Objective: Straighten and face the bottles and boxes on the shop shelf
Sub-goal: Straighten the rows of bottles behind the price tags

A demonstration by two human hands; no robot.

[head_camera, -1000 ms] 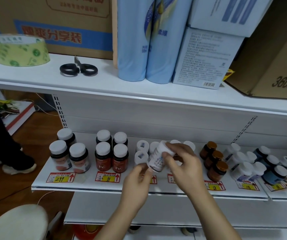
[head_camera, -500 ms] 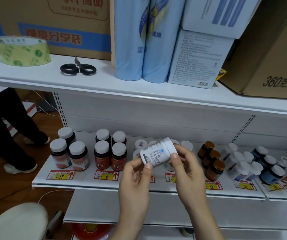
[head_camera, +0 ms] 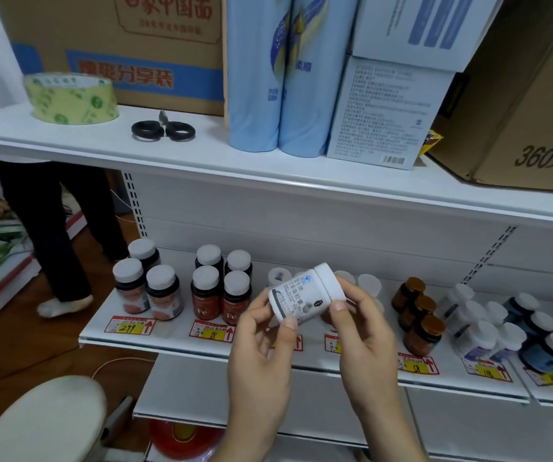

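A small white bottle (head_camera: 305, 295) with a dark printed label lies tilted on its side in the air in front of the lower shelf (head_camera: 175, 338). My left hand (head_camera: 262, 358) pinches its base end. My right hand (head_camera: 365, 331) grips its white cap end. Behind them stand more white bottles (head_camera: 368, 283), partly hidden by my hands. Left of these stand red "Fe" bottles (head_camera: 205, 295) and pink-labelled jars (head_camera: 163, 293). To the right are brown amber jars (head_camera: 421, 331) and white and blue bottles (head_camera: 488, 331).
The upper shelf holds a tape roll (head_camera: 72, 98), black scissors (head_camera: 163, 130), two blue tubes (head_camera: 278, 75), a white box (head_camera: 385, 111) and cardboard cartons (head_camera: 518, 105). A person's legs (head_camera: 52, 235) stand at the left. A round stool (head_camera: 42, 421) sits at the lower left.
Both hands have lifted the white bottle off the shelf and turned it onto its side, label toward me. The person at the left has stepped closer.
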